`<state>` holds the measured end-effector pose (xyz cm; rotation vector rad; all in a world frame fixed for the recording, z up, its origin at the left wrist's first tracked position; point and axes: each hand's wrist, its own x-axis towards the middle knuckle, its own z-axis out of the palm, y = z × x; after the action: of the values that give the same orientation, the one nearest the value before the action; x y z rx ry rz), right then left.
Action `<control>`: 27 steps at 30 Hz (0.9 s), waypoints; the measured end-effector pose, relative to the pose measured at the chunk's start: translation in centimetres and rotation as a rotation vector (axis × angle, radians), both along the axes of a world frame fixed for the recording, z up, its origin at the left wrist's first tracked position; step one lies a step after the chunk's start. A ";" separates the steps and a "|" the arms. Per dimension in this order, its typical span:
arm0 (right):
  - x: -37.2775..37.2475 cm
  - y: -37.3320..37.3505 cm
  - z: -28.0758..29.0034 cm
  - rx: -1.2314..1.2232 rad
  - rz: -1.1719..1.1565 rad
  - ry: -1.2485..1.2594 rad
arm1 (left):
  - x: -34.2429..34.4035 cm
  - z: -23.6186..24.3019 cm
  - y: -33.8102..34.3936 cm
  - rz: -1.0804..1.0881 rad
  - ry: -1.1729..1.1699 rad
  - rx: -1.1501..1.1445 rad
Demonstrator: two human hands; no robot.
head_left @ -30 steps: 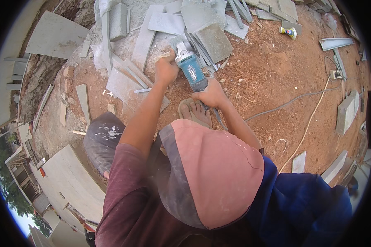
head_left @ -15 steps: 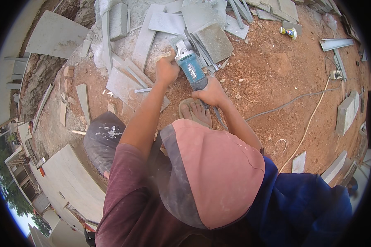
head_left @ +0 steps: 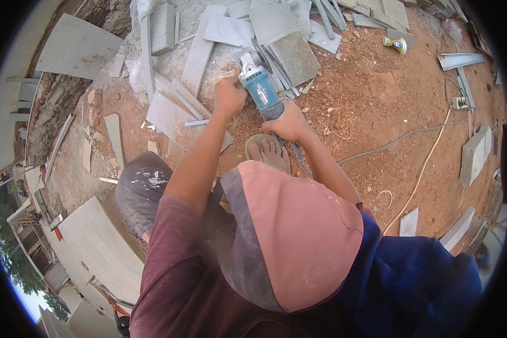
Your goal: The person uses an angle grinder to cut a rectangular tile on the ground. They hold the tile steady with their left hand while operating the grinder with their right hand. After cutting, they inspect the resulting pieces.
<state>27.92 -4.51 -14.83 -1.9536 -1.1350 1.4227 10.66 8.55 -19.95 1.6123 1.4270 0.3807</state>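
A blue angle grinder [head_left: 262, 90] with a silver head points up and away from me among pale stone tiles. My right hand [head_left: 284, 123] is closed around its dark rear body, where the cord runs out. My left hand [head_left: 228, 97] is closed at the left side of the grinder's head, beside a small beige piece [head_left: 225, 75]; what its fingers grip is hard to make out. The disc lies next to a grey tile [head_left: 293, 59]. My sandalled foot [head_left: 266, 149] is just below the grinder, and a pink and grey fabric-covered knee [head_left: 290, 236] is in the lower middle.
Loose tiles [head_left: 228, 31] and strips lie across the top. At right are a small container [head_left: 396, 44], a metal channel [head_left: 461, 59], a socket with cables [head_left: 458, 102] and a concrete block [head_left: 475, 155]. A large pale slab [head_left: 96, 242] lies lower left, a leaning board [head_left: 76, 45] upper left.
My hands and the grinder appear very slightly further right in the picture, along with the surroundings. Otherwise the scene looks the same.
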 end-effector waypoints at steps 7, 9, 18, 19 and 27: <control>0.1 0.1 -0.6 0.019 0.006 -0.038 | 0.3 0.4 -0.1 0.033 0.004 -0.015; 0.1 0.2 -0.2 0.008 0.004 -0.023 | 0.2 0.4 -0.1 0.032 -0.001 -0.011; 0.1 0.7 0.9 0.005 0.017 -0.027 | 0.0 -0.9 0.1 0.046 -0.001 0.051; 0.1 0.7 1.1 -0.001 0.019 -0.028 | 0.0 -0.8 0.1 0.052 -0.009 0.038; 0.2 1.0 0.5 -0.014 0.002 0.010 | -0.1 -1.2 0.3 0.078 -0.054 -0.004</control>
<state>28.14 -3.55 -14.34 -1.9527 -1.1254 1.4434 10.55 8.83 -21.20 1.5353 1.4519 0.4625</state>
